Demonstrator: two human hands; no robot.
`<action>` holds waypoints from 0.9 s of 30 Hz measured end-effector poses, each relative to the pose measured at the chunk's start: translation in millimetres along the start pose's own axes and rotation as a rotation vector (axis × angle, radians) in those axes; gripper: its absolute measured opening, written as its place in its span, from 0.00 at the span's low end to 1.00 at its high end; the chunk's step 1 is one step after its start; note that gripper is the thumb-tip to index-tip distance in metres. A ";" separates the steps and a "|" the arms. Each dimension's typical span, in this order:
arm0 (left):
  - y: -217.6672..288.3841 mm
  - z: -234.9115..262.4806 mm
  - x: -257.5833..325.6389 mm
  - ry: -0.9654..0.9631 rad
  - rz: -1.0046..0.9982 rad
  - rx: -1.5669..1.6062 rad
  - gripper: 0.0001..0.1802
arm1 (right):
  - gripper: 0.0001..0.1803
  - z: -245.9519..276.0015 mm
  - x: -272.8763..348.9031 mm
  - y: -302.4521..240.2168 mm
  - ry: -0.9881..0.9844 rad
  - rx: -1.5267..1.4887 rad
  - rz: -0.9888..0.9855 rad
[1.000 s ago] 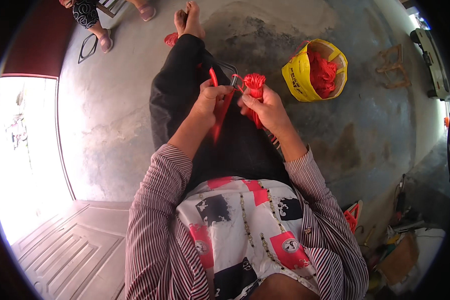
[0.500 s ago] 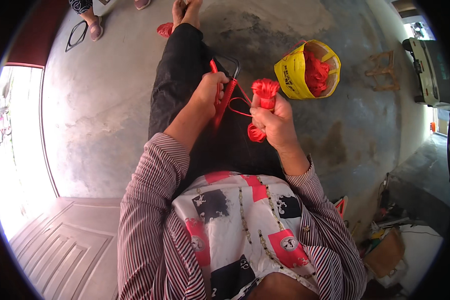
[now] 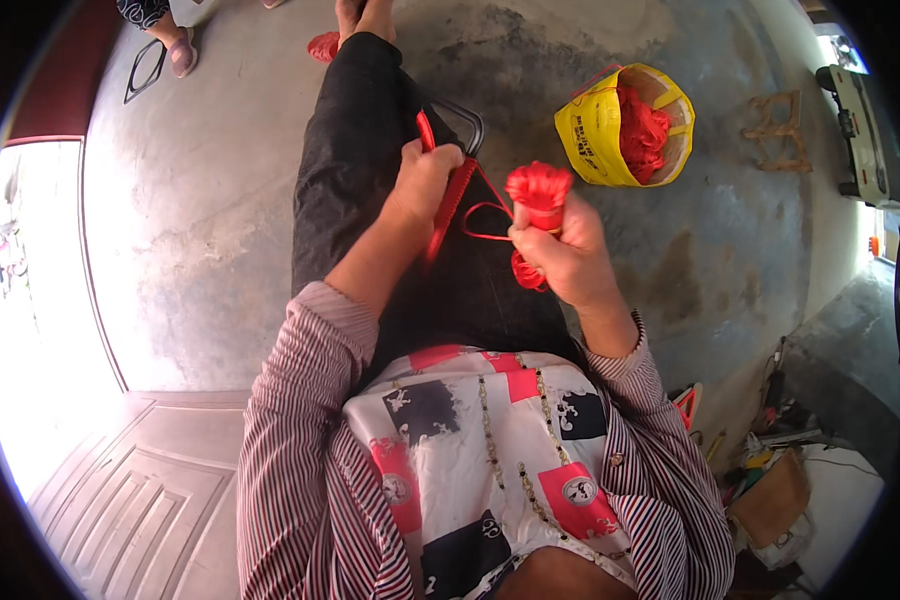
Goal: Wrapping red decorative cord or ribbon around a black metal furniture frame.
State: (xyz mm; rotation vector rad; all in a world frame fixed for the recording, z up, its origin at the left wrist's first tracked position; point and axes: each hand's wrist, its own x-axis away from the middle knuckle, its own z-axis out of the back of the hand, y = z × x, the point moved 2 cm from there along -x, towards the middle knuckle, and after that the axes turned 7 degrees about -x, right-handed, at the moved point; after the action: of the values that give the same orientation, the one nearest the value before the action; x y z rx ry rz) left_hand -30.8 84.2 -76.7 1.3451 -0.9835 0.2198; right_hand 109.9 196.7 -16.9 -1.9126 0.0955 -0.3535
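Note:
My left hand (image 3: 428, 182) is closed around a long, narrow red strip (image 3: 451, 212) edged with closely packed cord loops. One end of it (image 3: 425, 130) sticks out beyond my fingers; the other end lies over my dark trousers. My right hand (image 3: 570, 255) grips a bundle of red cord (image 3: 540, 190) round its middle, with looped ends showing above and below. A thin red cord (image 3: 486, 206) runs in a slack loop from the bundle to the strip near my left hand. Just beyond the left hand shows a bent dark metal tube (image 3: 465, 118).
A yellow bag (image 3: 587, 135) holding red cord (image 3: 645, 140) stands at the front right. Another red bundle (image 3: 322, 46) lies by my foot. Farther out are a small wooden stool (image 3: 776, 132), another person's foot (image 3: 182, 52) and a dark metal loop (image 3: 145, 72).
My right hand has moved slightly right and nearer to me with the cord bundle, widening the gap to the left hand. The left hand keeps its grip; the view has shifted a little.

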 end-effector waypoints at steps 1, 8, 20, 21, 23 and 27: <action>-22.8 11.3 -13.9 0.287 -0.509 -0.511 0.38 | 0.05 -2.7 0.1 -8.9 -0.028 -0.021 0.014; 32.3 -17.9 57.0 -0.018 -0.914 -0.510 0.22 | 0.16 11.1 -4.6 -53.3 -0.276 -0.192 0.120; 39.0 20.4 -2.1 0.517 -0.887 -0.782 0.11 | 0.19 4.6 -91.3 31.1 0.063 0.665 0.459; 49.3 23.6 9.4 0.432 -0.830 -0.634 0.10 | 0.20 0.8 -82.1 14.8 0.085 0.610 0.462; 53.3 12.9 22.5 0.074 -0.594 -0.033 0.10 | 0.22 4.1 -67.5 8.6 0.118 0.562 0.452; 62.8 -1.6 44.8 -0.152 -0.320 0.125 0.12 | 0.19 10.9 -43.7 -7.7 0.161 0.122 0.503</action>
State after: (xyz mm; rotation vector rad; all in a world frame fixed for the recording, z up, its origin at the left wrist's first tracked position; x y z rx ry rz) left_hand -43.9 85.1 -0.7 1.6309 -0.8755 -0.0658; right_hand 70.7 219.6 -22.0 -1.6679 0.6350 -0.1647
